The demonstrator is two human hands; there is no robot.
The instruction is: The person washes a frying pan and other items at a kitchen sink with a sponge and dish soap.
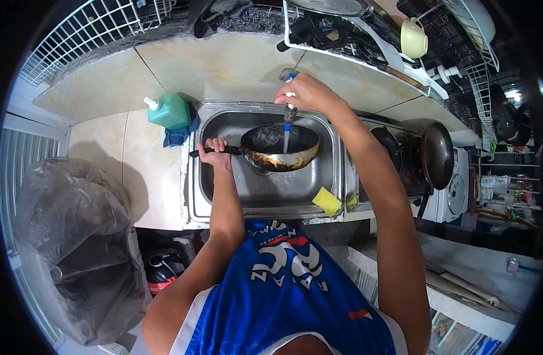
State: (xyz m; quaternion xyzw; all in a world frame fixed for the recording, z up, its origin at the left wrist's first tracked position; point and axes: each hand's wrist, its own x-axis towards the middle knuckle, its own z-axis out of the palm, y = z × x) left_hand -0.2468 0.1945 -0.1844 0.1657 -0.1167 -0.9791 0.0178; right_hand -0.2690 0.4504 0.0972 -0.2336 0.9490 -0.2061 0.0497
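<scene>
My left hand (215, 155) is closed round the black handle of a frying pan (281, 161). Scorch marks cover the pan's outer side, and it is held over the steel sink (196, 189). Above it, my right hand (313, 94) has its fingers closed on the faucet (290, 112), near its white upper part. Water runs from the blue-tipped spout into the pan. A yellow sponge (326, 202) lies on the sink's front right edge, apart from both hands.
Left of the sink, a green pump bottle (169, 112) stands by a dark blue cloth (180, 135). Another frying pan (437, 155) sits at the right over the stove. A wire rack (354, 56) of utensils and a yellow mug (413, 38) hang behind. Clear plastic (76, 225) covers something at left.
</scene>
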